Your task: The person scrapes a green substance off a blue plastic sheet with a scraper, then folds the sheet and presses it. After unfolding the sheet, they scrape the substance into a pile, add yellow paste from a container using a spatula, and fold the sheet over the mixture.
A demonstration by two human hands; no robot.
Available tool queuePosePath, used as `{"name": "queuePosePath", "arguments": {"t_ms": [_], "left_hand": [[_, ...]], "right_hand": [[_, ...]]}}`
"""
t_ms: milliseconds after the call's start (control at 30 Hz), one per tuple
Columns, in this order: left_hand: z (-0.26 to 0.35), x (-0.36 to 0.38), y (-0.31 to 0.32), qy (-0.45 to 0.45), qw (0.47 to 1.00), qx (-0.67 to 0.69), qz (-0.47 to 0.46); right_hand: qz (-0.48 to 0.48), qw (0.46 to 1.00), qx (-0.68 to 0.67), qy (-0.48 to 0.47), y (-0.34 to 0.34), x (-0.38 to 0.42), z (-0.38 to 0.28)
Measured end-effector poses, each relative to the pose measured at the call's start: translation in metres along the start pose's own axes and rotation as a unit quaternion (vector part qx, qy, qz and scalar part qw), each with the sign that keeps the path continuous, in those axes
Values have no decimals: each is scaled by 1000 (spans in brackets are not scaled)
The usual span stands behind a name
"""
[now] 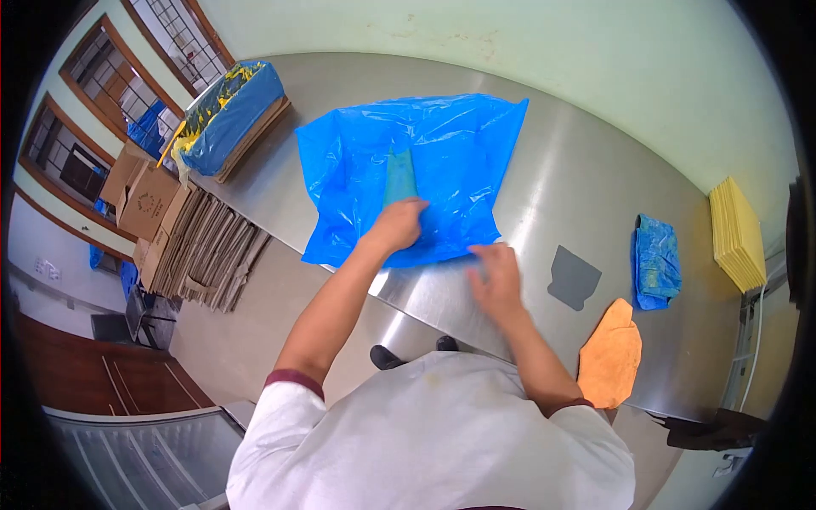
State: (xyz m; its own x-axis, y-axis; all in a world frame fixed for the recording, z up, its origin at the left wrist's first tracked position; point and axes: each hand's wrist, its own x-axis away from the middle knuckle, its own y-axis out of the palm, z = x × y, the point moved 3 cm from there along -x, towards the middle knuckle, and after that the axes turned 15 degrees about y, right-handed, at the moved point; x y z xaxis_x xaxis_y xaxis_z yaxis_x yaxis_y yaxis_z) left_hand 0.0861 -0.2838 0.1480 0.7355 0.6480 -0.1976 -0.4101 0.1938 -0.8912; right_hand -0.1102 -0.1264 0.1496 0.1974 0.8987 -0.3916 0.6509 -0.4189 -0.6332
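Observation:
A blue plastic sheet or bag [455, 187] lies spread and wrinkled on the steel table in front of me. My left hand [399, 225] is closed at its lower middle, over the wide end of a green tapered piece [401, 176]. That piece points away from me across the blue plastic; I cannot tell its kind. At the near right corner of the plastic is my right hand [497, 276], slightly blurred, its thumb and fingers apart and the fingertips right at the plastic's edge.
On the steel table [552, 187] lie a grey flat scraper [575, 278], an orange glove [610, 355], a folded blue plastic bundle [656, 262] and a yellow stack [736, 234]. A blue-lined box [234, 119] with yellow pieces stands far left. Flattened cardboard [208, 246] leans beside the table.

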Motion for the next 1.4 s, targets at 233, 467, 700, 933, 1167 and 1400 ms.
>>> {"name": "queuePosePath", "arguments": {"t_ms": [233,467,700,933,1167,1400], "left_hand": [[13,-62,65,-28,981,-65,-178],[15,-66,65,-45,982,-44,-178],[-12,20,-12,-131,956,146,220],[-66,95,35,-196,969,-70,137],[-76,99,33,-187,967,-43,169],[25,122,22,-153,978,35,140]], "right_hand": [[-31,983,162,-84,38,-3,-8],[-235,951,200,-19,12,4,-14],[-168,980,-99,41,29,-82,-31],[-205,946,238,86,111,-80,30],[-198,957,-114,179,91,-80,51],[-74,972,181,128,-78,36,111]]}}
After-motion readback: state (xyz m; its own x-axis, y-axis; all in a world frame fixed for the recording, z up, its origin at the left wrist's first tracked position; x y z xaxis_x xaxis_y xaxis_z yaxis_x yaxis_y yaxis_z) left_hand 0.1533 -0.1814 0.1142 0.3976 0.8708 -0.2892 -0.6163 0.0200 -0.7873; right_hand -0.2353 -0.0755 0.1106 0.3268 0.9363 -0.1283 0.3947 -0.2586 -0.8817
